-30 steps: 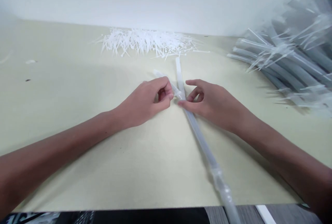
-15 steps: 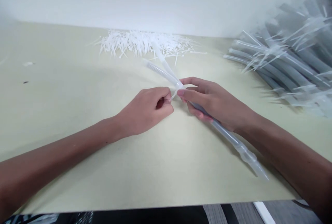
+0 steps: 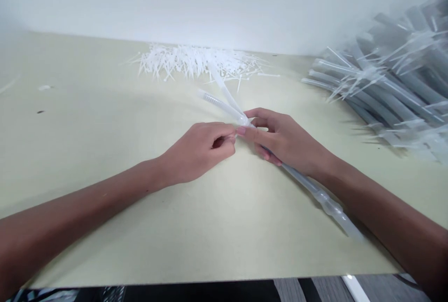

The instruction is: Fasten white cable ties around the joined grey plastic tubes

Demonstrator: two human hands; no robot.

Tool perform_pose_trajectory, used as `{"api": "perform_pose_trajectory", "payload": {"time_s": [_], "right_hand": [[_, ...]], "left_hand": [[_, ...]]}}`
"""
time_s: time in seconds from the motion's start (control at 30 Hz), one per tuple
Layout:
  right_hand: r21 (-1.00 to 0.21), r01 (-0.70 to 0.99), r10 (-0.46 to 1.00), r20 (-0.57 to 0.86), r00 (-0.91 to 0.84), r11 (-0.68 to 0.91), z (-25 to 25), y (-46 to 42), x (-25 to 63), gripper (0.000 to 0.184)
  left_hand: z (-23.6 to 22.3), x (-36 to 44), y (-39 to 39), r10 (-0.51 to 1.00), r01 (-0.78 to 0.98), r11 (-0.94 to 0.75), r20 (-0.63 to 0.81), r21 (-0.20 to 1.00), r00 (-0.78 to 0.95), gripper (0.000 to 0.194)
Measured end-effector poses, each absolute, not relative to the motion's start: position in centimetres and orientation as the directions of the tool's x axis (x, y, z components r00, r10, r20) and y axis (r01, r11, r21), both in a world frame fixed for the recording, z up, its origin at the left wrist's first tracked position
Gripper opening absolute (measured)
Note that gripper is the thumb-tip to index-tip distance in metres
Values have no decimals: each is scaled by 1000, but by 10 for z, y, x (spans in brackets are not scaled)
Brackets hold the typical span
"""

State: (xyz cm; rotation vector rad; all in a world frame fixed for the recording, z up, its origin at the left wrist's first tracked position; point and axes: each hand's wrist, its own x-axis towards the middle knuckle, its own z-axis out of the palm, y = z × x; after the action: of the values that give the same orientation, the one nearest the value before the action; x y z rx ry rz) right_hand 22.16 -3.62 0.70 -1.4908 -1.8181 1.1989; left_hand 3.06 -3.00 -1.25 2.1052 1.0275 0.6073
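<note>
Two clear plastic tubes (image 3: 224, 102) lie together across the middle of the pale table (image 3: 105, 106), running from the far centre to the near right under my right wrist. My right hand (image 3: 280, 141) is wrapped around the tubes where they meet. My left hand (image 3: 201, 150) is closed in a pinch just left of it, on the thin white tail of a cable tie (image 3: 235, 134) that sits at the tubes. The fingertips of both hands touch.
A heap of loose white cable ties (image 3: 198, 61) lies at the far centre of the table. A stack of tied tube bundles (image 3: 388, 87) fills the right side. A white wall stands behind. The table's near edge runs along the bottom.
The tubes swung from pointing toward me to pointing near right. My right hand went from resting on them to gripping them. My left hand pulled on the tie tail, then moved back to the right fingers.
</note>
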Motion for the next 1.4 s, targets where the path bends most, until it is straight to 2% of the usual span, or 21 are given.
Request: {"api": "perform_pose_trajectory", "payload": {"time_s": [0.5, 0.73, 1.1, 1.4], "right_hand": [[-867, 498, 965, -102, -241, 33, 2, -33, 222, 33], [-852, 515, 966, -47, -256, 95, 0, -33, 222, 30], [-882, 466, 966, -61, -253, 67, -3, -32, 223, 32], [-864, 503, 976, -83, -201, 30, -3, -31, 221, 37]], "left_hand": [[-13, 29, -28, 824, 467, -393, 77, 792, 562, 22], [-13, 30, -29, 825, 465, -392, 80, 794, 559, 23], [-11, 29, -30, 819, 455, -375, 58, 807, 571, 23], [-11, 29, -35, 826, 477, -374, 53, 795, 561, 23]]}}
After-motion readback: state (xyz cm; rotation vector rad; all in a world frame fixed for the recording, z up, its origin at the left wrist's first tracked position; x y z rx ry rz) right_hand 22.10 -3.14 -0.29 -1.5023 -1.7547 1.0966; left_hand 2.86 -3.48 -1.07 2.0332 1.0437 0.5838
